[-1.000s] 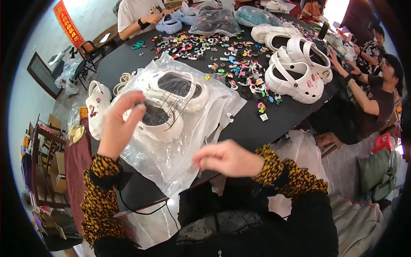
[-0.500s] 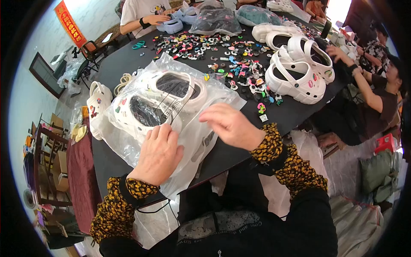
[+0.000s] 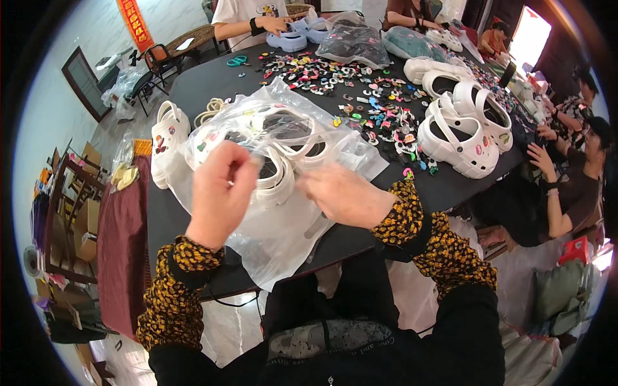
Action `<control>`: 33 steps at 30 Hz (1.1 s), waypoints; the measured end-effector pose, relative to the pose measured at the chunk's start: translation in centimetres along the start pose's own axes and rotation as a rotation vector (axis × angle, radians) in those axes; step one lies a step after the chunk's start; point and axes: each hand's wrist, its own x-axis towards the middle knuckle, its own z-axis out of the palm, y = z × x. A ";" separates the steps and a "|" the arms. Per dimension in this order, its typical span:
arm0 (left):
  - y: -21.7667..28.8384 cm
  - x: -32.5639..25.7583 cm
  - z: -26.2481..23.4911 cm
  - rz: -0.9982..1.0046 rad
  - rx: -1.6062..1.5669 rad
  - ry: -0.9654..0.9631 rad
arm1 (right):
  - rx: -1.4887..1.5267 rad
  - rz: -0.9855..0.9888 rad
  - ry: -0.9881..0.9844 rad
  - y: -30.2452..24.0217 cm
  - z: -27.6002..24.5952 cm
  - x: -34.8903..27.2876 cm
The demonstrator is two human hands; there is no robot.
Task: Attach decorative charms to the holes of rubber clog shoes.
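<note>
A pair of white clogs with dark insoles and colourful charms lies in a clear plastic bag on the black table. The bag's mouth is towards me, and the clogs' heel ends and straps show there. My left hand is raised over the near left side of the clogs, its fingers curled and closed on the film of the bag. At the right of the heels is my right hand, its fingertips blurred by motion against the bag; whether they grip it cannot be told.
A white clog with charms stands at the left table edge. Several white clogs sit at the right. Loose charms are scattered beyond the bag. Green scissors lie farther back. Other people work around the table.
My left hand has risen and moved left, and the bag's film has drawn back from the heels. My right hand is slightly lower. The view has shifted, and a person at the right has moved an arm.
</note>
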 end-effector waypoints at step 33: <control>-10.3 -1.8 -7.6 -0.284 0.277 -0.195 | -0.205 0.144 0.163 2.3 -2.1 8.8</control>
